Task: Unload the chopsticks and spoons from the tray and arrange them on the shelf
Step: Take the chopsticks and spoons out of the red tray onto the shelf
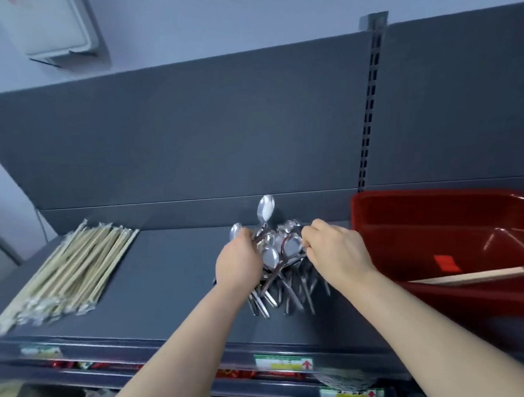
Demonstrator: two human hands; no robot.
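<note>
chopsticks (67, 269) in clear wrappers sit in a loose pile at the far left of the dark grey shelf (168, 279), well apart from everything else. up on the wall above them there's a white box (54, 27), kinda blurry.

mid shelf is the heap of metal spoons (280, 258), handles fanned toward the front edge and one bowl poking up against the back panel (190, 126). left hand (238, 261) is curled onto the left side of the heap and right hand (333, 249) grips the right side, so both hands are holding spoons.

just right of that is the red tray (437, 207), with one wrapped chopstick pair (474, 276) lying across it and a red sticker (446, 263) on the bottom. price labels (283, 362) run along the shelf's front lip.
</note>
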